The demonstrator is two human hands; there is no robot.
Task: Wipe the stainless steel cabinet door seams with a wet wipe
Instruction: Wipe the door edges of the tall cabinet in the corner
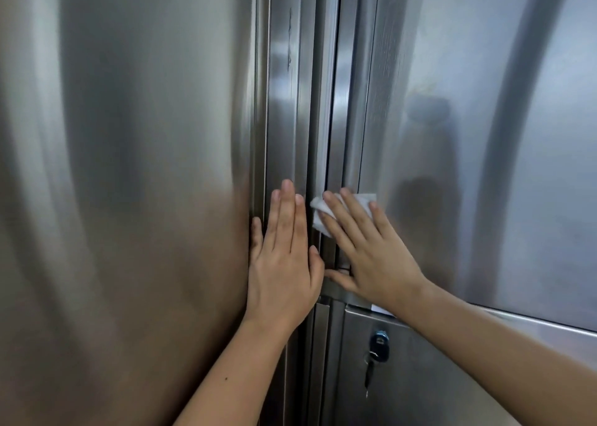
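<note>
The left hand (284, 270) is lying flat against the ribbed inner edge of the tall brushed stainless steel left cabinet door (129, 167). Its grip is fully open: the fingers are pointing straight up, held together, and holding nothing.

The right hand (368, 251) is pressing a white folded wet wipe (319, 218) against the dark vertical seam (330, 118) between the two doors. Its grip is also spread open, with straight fingers lying on top of the wipe rather than curling round it. The wipe is sitting under the fingertips, spanning the seam and the inner frame of the brushed stainless steel right cabinet door (484, 134). Its white edges are showing left of the index finger and above the outer fingers.

The two hands are resting just beside each other. Below the right hand, a lower steel panel (420, 377) is carrying a dark round lock (378, 344) with a key (368, 374) hanging in it.
</note>
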